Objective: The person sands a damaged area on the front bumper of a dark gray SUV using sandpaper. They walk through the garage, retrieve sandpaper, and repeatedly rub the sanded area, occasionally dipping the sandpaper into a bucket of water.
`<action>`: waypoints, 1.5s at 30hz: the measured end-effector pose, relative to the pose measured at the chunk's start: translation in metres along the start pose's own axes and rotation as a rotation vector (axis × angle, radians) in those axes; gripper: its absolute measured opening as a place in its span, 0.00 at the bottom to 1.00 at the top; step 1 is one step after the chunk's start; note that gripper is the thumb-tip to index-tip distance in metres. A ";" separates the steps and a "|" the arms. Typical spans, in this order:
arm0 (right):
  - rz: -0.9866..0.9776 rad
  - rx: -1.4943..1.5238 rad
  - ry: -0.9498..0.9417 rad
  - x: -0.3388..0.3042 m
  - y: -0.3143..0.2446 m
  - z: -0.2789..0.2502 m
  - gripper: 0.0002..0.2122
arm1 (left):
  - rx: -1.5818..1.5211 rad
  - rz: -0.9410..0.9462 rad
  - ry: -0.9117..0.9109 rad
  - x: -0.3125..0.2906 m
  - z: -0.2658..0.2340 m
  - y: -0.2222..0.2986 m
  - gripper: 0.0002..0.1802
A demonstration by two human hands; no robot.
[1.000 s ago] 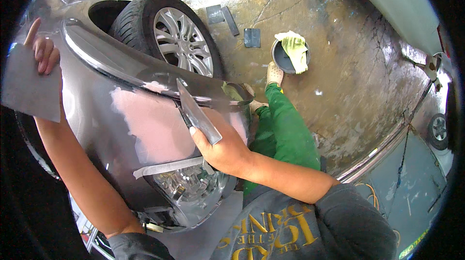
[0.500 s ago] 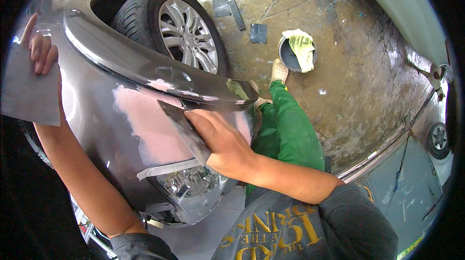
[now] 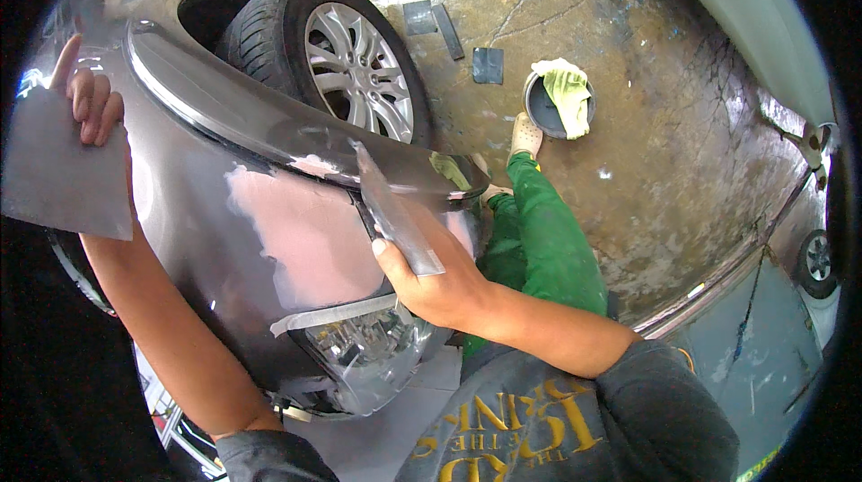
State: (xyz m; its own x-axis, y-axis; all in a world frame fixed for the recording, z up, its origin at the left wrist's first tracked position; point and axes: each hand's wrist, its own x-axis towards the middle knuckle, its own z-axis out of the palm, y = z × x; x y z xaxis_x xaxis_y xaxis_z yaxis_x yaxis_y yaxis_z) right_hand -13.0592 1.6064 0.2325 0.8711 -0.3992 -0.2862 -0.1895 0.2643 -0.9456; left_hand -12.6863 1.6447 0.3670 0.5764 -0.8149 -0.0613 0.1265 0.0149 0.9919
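A person (image 3: 512,437) stood at the headlight (image 3: 368,356) of a grey car (image 3: 175,181), grasping a grey sheet (image 3: 67,168) and a thin grey slab (image 3: 393,214).

The left hand (image 3: 92,105) clasped the sheet well left of the headlight, one finger extended. The right hand (image 3: 449,280) held the slab just beyond the headlight, by a pink patch (image 3: 310,239); whether slab and patch touched could not be told.

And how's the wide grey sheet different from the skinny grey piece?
The sheet looks broad and squarish; the piece looks long and narrow from this angle. The sheet is in the left hand, the piece in the right hand. Both are grey.
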 end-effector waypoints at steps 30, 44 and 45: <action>0.098 -0.056 -0.094 0.010 -0.001 -0.004 0.16 | 0.032 -0.002 -0.007 -0.001 0.006 0.002 0.29; 0.404 -0.197 0.319 -0.032 0.073 -0.134 0.17 | -0.015 0.030 0.008 -0.002 0.006 -0.008 0.27; 0.500 -0.278 0.303 -0.042 0.096 -0.157 0.18 | 0.033 0.028 0.036 -0.005 0.008 0.007 0.27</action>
State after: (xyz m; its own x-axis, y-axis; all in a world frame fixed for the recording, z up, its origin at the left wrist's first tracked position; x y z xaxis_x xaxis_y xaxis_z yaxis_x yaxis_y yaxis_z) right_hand -13.1850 1.5104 0.1296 0.4881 -0.5279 -0.6950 -0.6853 0.2613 -0.6798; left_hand -12.6951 1.6444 0.3752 0.6080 -0.7931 -0.0368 0.0837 0.0178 0.9963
